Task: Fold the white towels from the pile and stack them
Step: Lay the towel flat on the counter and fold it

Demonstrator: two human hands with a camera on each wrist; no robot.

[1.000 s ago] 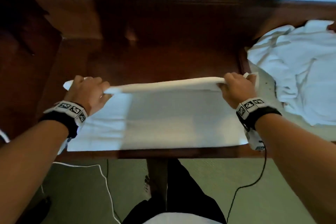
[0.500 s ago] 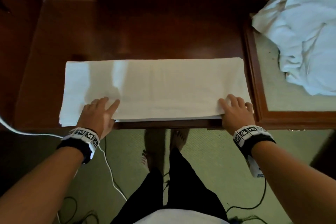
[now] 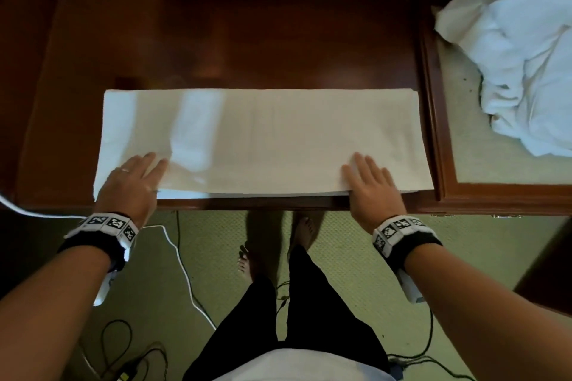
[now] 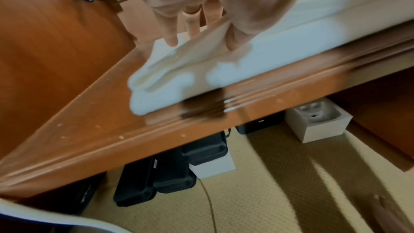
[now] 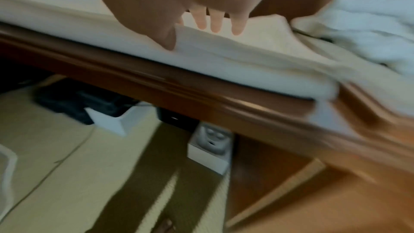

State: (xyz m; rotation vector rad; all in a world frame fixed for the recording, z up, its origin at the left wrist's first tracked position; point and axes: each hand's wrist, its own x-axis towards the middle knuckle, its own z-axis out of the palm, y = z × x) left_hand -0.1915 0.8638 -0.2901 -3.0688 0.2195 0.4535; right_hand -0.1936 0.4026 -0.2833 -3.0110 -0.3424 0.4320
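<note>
Head view: the towel (image 3: 263,139), lifted in both hands a second ago, now lies folded along the desk's (image 3: 247,40) near edge, so one fold is done. Left hand (image 3: 130,182) and right hand (image 3: 371,185) press flat, fingers straight, gripping nothing. The pile (image 3: 520,49) sits at the right end; bare wood lies behind.

Left wrist view: the fingertips (image 4: 171,41) rest on the towel's left corner.

Right wrist view: blurred; the fingers (image 5: 215,24) lie on the towel.

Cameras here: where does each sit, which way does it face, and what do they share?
Head: above, looking down at the folded towel, left hand, right hand, legs.
Left wrist: under the palm, along the fingers to the towel's left corner.
Right wrist: likewise, toward the pile.
Shared: towel and desk edge.
</note>
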